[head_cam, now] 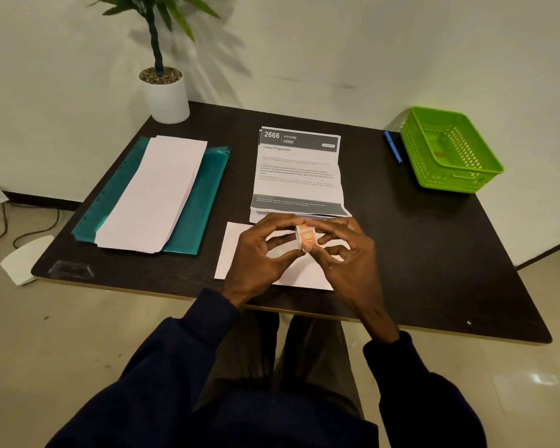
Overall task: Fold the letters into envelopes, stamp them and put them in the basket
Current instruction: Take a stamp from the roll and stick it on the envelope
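Both hands meet at front centre of the tabletop (434, 253): left hand (259, 253) and right hand (346, 253) pinch together a small orange stamp roll (305, 237), just above a white envelope (236, 247). From left to right: envelopes stack (156, 189) on a teal folder (204, 202), w/ potted plant (165, 88) behind; printed letters (298, 176) in the middle; blue pen (393, 147); green basket (450, 147) at far right corner.

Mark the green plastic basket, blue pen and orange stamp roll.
green plastic basket (485, 169): head view, front right rim.
blue pen (392, 147): head view, mid-barrel.
orange stamp roll (305, 238): head view, printed face between both hands.
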